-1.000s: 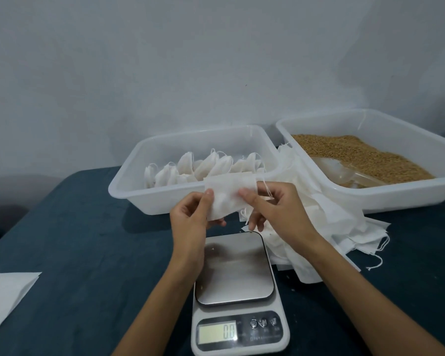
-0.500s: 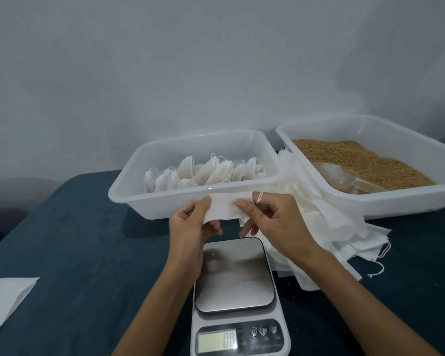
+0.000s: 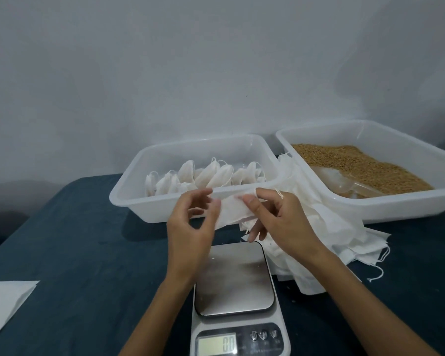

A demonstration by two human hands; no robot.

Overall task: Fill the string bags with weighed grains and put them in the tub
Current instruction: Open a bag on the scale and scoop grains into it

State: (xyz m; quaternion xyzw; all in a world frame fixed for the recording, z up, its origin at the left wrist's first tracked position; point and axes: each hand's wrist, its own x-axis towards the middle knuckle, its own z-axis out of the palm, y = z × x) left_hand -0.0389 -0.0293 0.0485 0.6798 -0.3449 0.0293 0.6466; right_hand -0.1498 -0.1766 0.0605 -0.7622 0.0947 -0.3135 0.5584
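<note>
The empty string bag lies at frame centre, long axis left to right, above the scale. Your right hand pinches its right end; your left hand holds its left end with curled fingers. Both are equally near. The tub of filled bags sits directly behind; the grain tray is upper right, with spare bags between.

A plain home packing table: kitchen scale, plastic tubs, bare wall.
</note>
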